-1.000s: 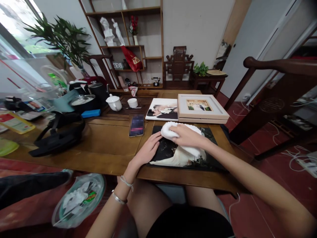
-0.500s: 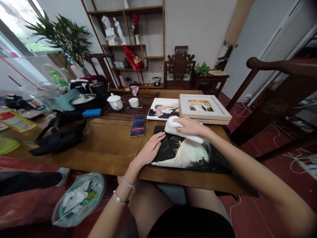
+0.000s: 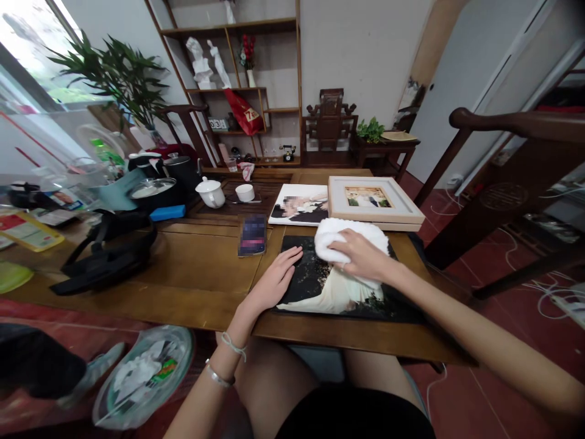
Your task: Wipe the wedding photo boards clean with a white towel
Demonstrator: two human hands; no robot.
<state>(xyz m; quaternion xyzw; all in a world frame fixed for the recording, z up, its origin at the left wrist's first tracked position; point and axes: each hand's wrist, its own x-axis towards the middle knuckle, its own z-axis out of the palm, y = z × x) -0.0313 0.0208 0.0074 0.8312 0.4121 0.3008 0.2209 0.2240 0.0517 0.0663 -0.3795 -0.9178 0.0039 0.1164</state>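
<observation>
A dark photo panel (image 3: 311, 283) showing a pale gown lies flat at the front of the wooden table. My left hand (image 3: 276, 277) rests on its left edge, fingers stretched out and holding nothing. A white towel (image 3: 365, 230) is bunched in my right hand (image 3: 363, 256), which presses it onto the panel's upper middle; part of the panel is hidden beneath the cloth and forearm. Just behind stand a framed picture (image 3: 397, 210) with a pale frame and a white-edged photo print (image 3: 286, 213). To the left of the panel lies a phone (image 3: 252, 236).
The wooden table (image 3: 205, 262) also bears a white lidded cup (image 3: 211, 192), a small white bowl (image 3: 245, 193), a blue block (image 3: 167, 212), a black strapped bag (image 3: 109, 250) and pots. A lined trash bin (image 3: 146, 378) stands below, near another person's leg (image 3: 41, 360). A dark chair (image 3: 503, 164) is at right.
My right hand has slid the towel slightly right and toward me over the panel, and the towel now looks more spread. The left hand stays put. The other person's foot has shifted.
</observation>
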